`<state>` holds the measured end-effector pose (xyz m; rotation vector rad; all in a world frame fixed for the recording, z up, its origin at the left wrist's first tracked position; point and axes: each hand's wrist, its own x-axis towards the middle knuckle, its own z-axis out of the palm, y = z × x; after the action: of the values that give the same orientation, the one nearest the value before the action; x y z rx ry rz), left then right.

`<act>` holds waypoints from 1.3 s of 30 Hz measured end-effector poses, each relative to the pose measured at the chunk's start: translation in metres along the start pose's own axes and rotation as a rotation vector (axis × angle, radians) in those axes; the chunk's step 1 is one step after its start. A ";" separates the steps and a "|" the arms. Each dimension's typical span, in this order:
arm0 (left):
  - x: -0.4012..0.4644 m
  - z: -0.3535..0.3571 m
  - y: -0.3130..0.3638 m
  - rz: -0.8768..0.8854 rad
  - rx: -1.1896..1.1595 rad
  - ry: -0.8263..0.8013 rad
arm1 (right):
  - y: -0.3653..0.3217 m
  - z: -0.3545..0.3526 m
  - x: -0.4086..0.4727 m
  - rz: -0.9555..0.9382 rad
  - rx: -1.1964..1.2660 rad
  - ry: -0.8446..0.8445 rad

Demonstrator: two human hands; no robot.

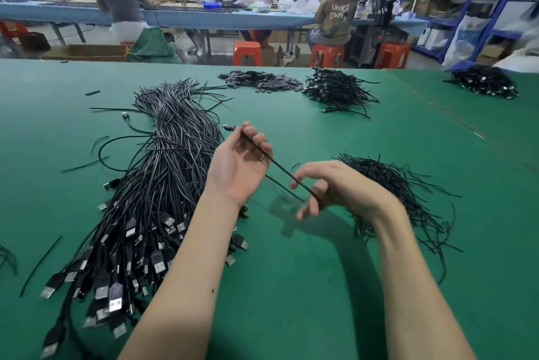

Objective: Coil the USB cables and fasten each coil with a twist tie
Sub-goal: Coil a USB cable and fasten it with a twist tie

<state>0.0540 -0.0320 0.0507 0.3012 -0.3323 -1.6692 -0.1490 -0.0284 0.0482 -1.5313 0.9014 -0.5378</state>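
- table top (320, 286): plain green
- cable bundle (163, 173): black, fine pale streaks along the strands
- plugs (115, 302): black bodies, silver metal ends
- twist ties (402, 193): black
- held cable (280, 167): black
- stools (247, 52): orange
- far bench (73, 14): light blue
- shelving (478, 3): blue frame

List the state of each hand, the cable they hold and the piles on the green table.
left hand: palm up, gripping cable
right hand: pinching cable
held cable: straight, not coiled
big cable bundle: loose, uncoiled
twist tie pile: loose
far cable pile: heaped
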 end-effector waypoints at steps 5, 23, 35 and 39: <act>-0.002 -0.004 0.007 0.037 -0.087 -0.002 | 0.014 -0.018 -0.025 0.112 0.156 -0.299; -0.010 -0.008 0.018 0.001 -0.066 -0.173 | 0.031 -0.014 0.003 0.345 0.026 0.181; -0.006 0.000 -0.026 -0.261 1.033 -0.157 | -0.024 -0.006 0.006 -0.180 0.463 0.578; -0.003 0.003 -0.031 -0.105 0.935 -0.125 | -0.032 0.007 -0.001 -0.356 0.357 0.207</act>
<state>0.0248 -0.0257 0.0412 0.9143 -1.2075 -1.5384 -0.1369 -0.0243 0.0785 -1.3253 0.6425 -1.0715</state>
